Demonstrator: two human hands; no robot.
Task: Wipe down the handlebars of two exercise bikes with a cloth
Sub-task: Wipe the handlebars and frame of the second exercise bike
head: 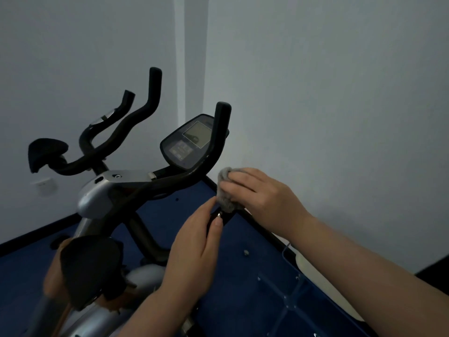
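A grey cloth [224, 190] is bunched in my right hand [262, 193] and pressed on the near end of the closer bike's black handlebar [220, 132]. My left hand [196, 246] grips the same bar end just below the cloth, thumb and fingers closed around it. The bar's right arm rises upright beside the bike's console [192, 142]. A second bike's black handlebars [136, 117] curve up further left, with no hand on them.
A dark saddle [92, 268] sits at lower left, another saddle [46, 152] further back. The grey frame post [97, 198] lies under the bar. Blue floor [243, 288] meets pale walls; a wall socket [45, 186] is at left.
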